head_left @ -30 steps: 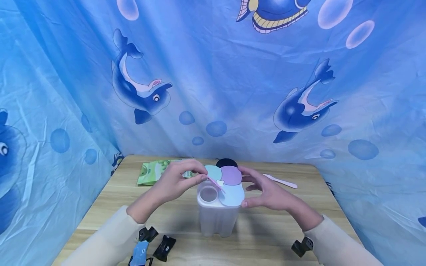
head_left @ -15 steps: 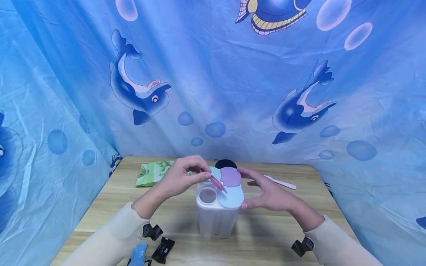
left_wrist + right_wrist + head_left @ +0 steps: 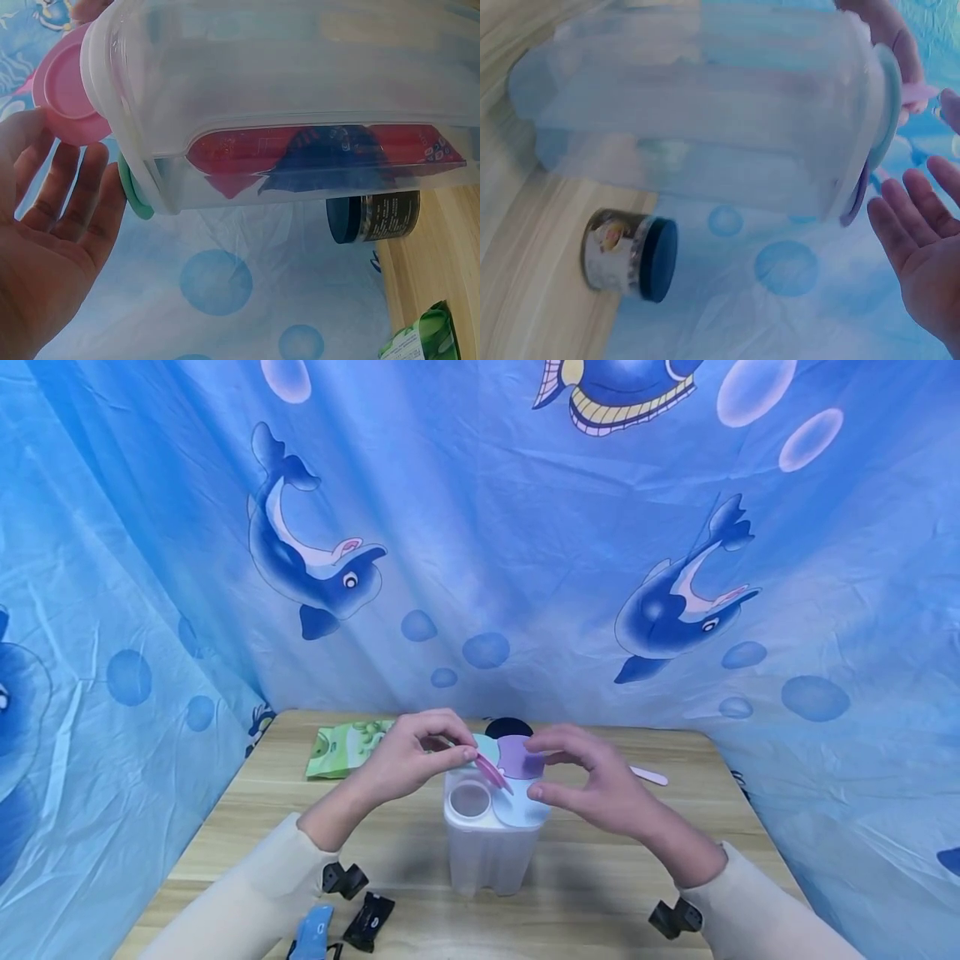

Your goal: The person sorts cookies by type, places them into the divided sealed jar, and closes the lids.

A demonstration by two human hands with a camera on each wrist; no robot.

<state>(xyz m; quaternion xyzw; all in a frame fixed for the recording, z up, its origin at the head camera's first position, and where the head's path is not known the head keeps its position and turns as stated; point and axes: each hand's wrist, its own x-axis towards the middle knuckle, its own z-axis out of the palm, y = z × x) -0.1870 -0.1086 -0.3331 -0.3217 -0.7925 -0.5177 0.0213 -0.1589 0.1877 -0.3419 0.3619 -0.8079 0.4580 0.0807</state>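
A tall translucent storage container point(image 3: 491, 860) stands upright with coloured flip lids on top. My left hand point(image 3: 405, 764) pinches the edge of the raised pink lid point(image 3: 492, 772) between thumb and fingers. Beside that lid, a round opening point(image 3: 469, 799) is uncovered. The mint lid point(image 3: 486, 747), purple lid point(image 3: 516, 755) and pale blue lid point(image 3: 517, 810) lie down flat. Over the right side of the top hovers my right hand point(image 3: 596, 777), fingers loosely bent and holding nothing. In the left wrist view, red packets point(image 3: 232, 154) and a blue packet point(image 3: 330, 157) show through the container's wall.
Behind the container stands a black-lidded jar point(image 3: 622, 255). A green bag point(image 3: 337, 753) lies at the back left, and a white handle point(image 3: 651, 775) sticks out behind my right hand. At the front left are a blue packet point(image 3: 312, 933) and a black packet point(image 3: 369, 922).
The pink lid, seen edge-on at first, has tilted so its face shows, still in my left hand's grip. My right hand has come off the container's side and shifted left above the lids.
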